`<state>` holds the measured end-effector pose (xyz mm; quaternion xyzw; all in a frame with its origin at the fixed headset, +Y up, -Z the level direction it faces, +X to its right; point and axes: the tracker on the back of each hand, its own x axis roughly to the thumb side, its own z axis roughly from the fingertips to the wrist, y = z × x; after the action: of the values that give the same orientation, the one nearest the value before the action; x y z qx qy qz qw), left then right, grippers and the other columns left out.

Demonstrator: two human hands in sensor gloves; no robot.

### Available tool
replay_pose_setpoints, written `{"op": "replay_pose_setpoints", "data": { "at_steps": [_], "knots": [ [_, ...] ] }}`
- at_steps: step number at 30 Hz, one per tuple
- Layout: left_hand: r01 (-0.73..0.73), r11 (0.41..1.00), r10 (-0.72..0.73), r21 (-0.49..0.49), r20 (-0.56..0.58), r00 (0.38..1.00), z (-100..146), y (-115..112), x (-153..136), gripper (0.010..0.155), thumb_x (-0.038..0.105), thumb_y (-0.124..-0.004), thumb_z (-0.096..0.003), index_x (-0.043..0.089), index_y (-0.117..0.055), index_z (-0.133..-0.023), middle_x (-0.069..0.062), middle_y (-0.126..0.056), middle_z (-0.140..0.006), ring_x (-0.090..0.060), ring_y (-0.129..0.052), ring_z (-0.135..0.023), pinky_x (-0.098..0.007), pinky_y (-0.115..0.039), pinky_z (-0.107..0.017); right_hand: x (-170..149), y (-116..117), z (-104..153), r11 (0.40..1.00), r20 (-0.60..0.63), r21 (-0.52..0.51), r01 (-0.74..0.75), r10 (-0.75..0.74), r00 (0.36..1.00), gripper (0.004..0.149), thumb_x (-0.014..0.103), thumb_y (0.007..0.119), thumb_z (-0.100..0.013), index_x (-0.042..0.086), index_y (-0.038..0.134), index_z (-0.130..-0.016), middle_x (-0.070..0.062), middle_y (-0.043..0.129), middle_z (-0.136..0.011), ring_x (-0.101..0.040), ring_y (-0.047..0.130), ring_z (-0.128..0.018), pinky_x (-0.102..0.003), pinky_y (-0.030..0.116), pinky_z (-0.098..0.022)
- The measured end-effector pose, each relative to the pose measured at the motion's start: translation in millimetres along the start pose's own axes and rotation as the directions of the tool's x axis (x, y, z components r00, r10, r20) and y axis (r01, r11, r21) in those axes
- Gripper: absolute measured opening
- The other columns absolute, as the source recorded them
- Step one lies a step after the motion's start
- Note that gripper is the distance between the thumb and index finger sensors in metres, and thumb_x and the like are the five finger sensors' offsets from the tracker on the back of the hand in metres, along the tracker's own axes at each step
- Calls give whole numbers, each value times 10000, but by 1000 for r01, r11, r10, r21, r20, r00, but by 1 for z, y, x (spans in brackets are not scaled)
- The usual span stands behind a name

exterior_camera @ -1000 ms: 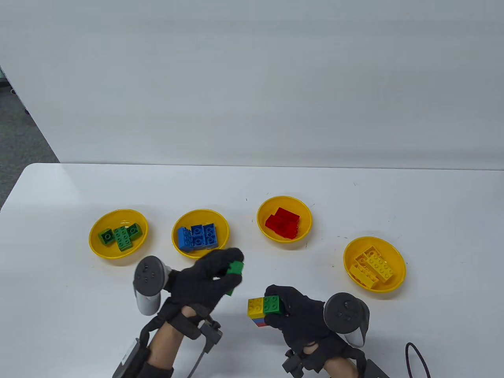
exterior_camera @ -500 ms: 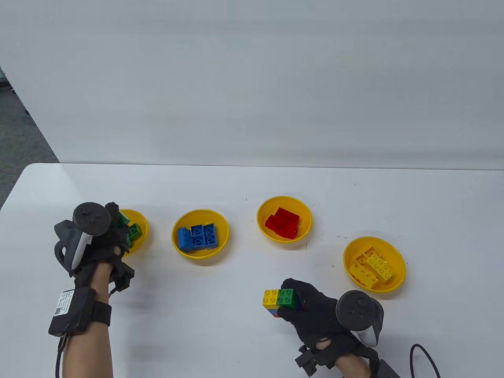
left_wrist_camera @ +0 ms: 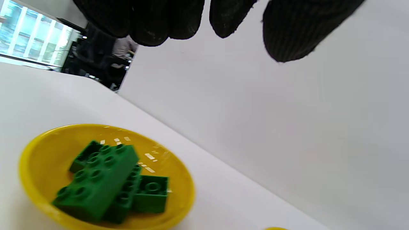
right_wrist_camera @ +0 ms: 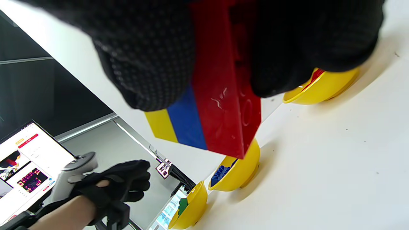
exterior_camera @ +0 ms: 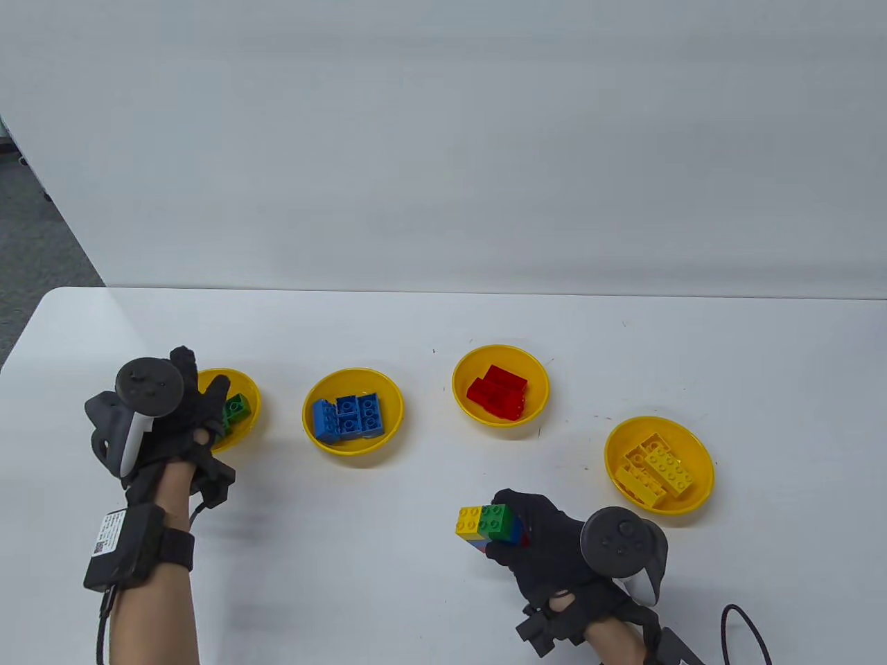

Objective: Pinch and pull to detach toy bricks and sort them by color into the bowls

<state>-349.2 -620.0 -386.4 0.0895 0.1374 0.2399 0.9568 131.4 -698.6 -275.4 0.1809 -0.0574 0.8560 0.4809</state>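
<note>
**White table, four yellow bowls, brick stack in right hand**

Brick stack (exterior_camera: 488, 526) near the table's (exterior_camera: 416, 325) front edge, right hand (exterior_camera: 547, 547) fingers curled tight around it. Left hand (exterior_camera: 183, 415) over the green bowl (exterior_camera: 246, 388) at the left end, fingers spread, holding nothing. Green bricks (left_wrist_camera: 102, 179) in it. Blue bowl (exterior_camera: 352, 412), red bowl (exterior_camera: 500, 384), yellow-brick bowl (exterior_camera: 658, 464) toward the right edge.

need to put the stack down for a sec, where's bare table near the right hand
Bare table lies left of the brick stack, between it and the left hand, in front of the blue bowl. The strip behind all four bowls is bare too. It is tighter between the red bowl and yellow bowl, and the right hand sits close to the yellow one.
</note>
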Motion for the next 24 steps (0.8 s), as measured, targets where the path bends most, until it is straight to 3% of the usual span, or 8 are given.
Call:
{"op": "replay_pose_setpoints", "data": {
  "at_steps": [4,6,9,12,16,18,20,24],
  "knots": [
    [-76,996,84,-42,241,967,35,14,57,674,526,-818,-516,243,-608,-1091,-214,-566,-1160,-518,-649,-1040,-674,-603,-709,2,2,0,1000,8,1,-13,13,1000,640,299,980,-279,3,824,-825,-279,867,-799,-429,994,-468,-507,900,-298],
    [-109,992,126,-68,374,919,61,12,91,651,525,-822,-513,244,-651,-1074,-191,-636,-1143,-503,-705,-1021,-671,-625,-700,2,4,-1,1000,12,4,-14,14,1000,639,305,979,-281,0,831,-821,-280,877,-789,-425,997,-456,-507,899,-289],
    [-115,980,184,-161,522,833,92,-4,130,631,526,-835,-505,242,-698,-1051,-161,-713,-1116,-471,-773,-997,-658,-669,-682,3,7,-3,1000,12,12,-10,10,1000,636,303,978,-282,-12,836,-817,-286,881,-782,-427,999,-447,-512,898,-282],
    [-118,954,272,-275,632,726,126,-37,161,633,533,-865,-482,246,-732,-1030,-142,-758,-1094,-459,-811,-974,-648,-690,-672,3,10,-4,999,22,33,-19,19,1000,645,290,984,-279,-29,830,-818,-297,880,-784,-435,1003,-449,-516,904,-282],
    [-47,883,390,-466,675,626,159,-97,178,763,561,-940,-408,221,-699,-1048,-171,-746,-1078,-471,-790,-960,-662,-663,-679,6,13,-4,998,41,65,-23,20,999,654,280,997,-270,-39,826,-815,-304,878,-782,-423,1009,-447,-502,915,-280],
    [-19,863,414,-506,683,602,168,-119,178,768,543,-978,-387,214,-719,-1031,-158,-765,-1055,-463,-795,-942,-666,-651,-683,7,14,-3,997,52,72,-33,29,998,653,281,1001,-268,-41,831,-810,-304,882,-776,-412,1014,-440,-496,918,-274],
    [-60,876,419,-478,696,583,171,-131,175,689,481,-1022,-371,204,-801,-962,-157,-813,-984,-444,-843,-875,-662,-676,-658,8,17,-2,996,59,77,-49,45,997,645,279,1008,-262,-53,847,-791,-311,895,-760,-411,1019,-423,-496,922,-259],
    [-69,879,425,-472,710,562,167,-124,170,641,463,-1083,-333,148,-909,-863,-180,-954,-813,-408,-981,-699,-633,-772,-597,9,24,-2,995,85,92,-50,43,995,618,287,1017,-247,-43,884,-752,-306,923,-729,-407,1029,-386,-500,923,-229]
  ]
}}
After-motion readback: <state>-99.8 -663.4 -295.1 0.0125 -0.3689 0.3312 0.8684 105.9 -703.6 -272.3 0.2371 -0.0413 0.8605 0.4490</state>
